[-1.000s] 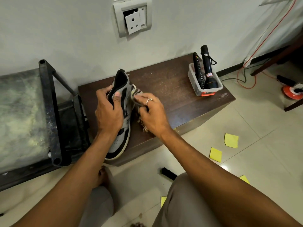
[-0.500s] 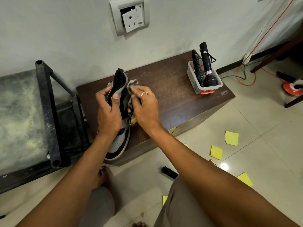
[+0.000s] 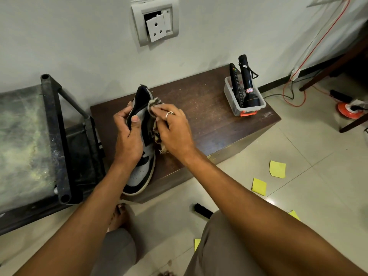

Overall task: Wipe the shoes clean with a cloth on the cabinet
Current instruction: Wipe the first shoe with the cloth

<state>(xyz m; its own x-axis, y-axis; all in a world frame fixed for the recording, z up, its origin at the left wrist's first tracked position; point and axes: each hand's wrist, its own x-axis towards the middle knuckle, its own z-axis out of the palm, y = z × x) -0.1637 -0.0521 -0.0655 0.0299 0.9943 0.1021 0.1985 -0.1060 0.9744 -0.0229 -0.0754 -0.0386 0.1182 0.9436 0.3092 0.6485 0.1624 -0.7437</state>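
Mid-wipe: left hand [image 3: 127,136] clasps the grey-black leather sneaker [image 3: 142,172], right hand [image 3: 175,132] pinches a striped fabric cloth [image 3: 154,102] at its one o'clock; next probably needs firm downward strokes.

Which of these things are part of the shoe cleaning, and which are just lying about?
In use: grey-and-black sneaker, striped brown cloth, dark wooden cabinet.
Lying about: black torch, black remote, clear plastic tub, yellow paper notes, black brush.

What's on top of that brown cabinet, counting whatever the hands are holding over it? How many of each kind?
shoe: 1
cloth: 1
clear tub: 1
torch: 1
remote control: 1
Total: 5
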